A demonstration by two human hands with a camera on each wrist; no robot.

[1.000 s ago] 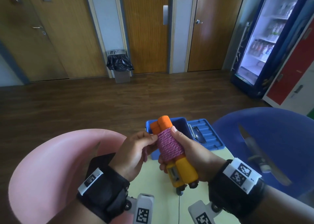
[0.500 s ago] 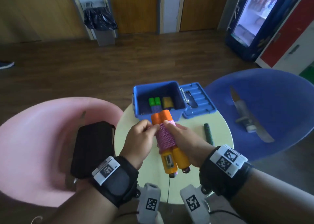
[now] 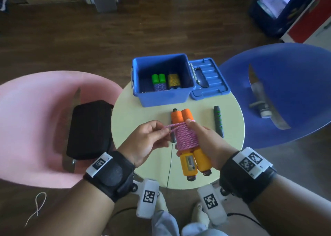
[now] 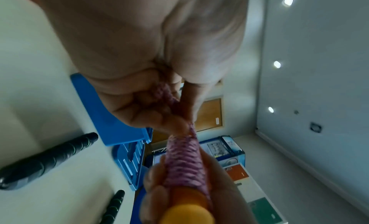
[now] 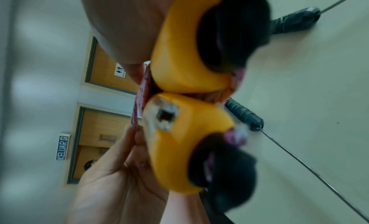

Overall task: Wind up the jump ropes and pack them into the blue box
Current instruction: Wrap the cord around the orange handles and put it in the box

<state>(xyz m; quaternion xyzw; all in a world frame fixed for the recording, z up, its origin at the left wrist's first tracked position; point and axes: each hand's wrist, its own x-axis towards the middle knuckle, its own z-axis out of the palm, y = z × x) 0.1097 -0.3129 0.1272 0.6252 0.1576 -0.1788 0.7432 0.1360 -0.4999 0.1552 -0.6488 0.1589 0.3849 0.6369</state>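
Note:
My right hand (image 3: pixel 204 140) grips a jump rope with two orange-yellow handles (image 3: pixel 191 162) held side by side, its pink cord (image 3: pixel 186 139) wound round them. My left hand (image 3: pixel 152 137) pinches the loose end of the pink cord (image 4: pixel 169 93) just left of the bundle. The open blue box (image 3: pixel 164 96) stands at the table's far side with two wound ropes inside, one with green handles (image 3: pixel 158 79) and one yellow (image 3: pixel 173 80). A black-handled jump rope lies on the table: one handle (image 3: pixel 218 121) to the right, the other (image 3: pixel 173 135) behind the bundle, its thin wire (image 3: pixel 169 166) trailing toward me.
The box's blue lid (image 3: pixel 208 80) lies beside it on the round pale table (image 3: pixel 129 110). A pink chair (image 3: pixel 35 121) with a black pouch (image 3: pixel 89 130) stands left, a blue chair (image 3: pixel 290 85) right. The orange-yellow handles (image 5: pixel 179 57) fill the right wrist view.
The head view has tilted down, so the table and box are now in full sight. My left hand has drawn the cord end out to the left of the bundle.

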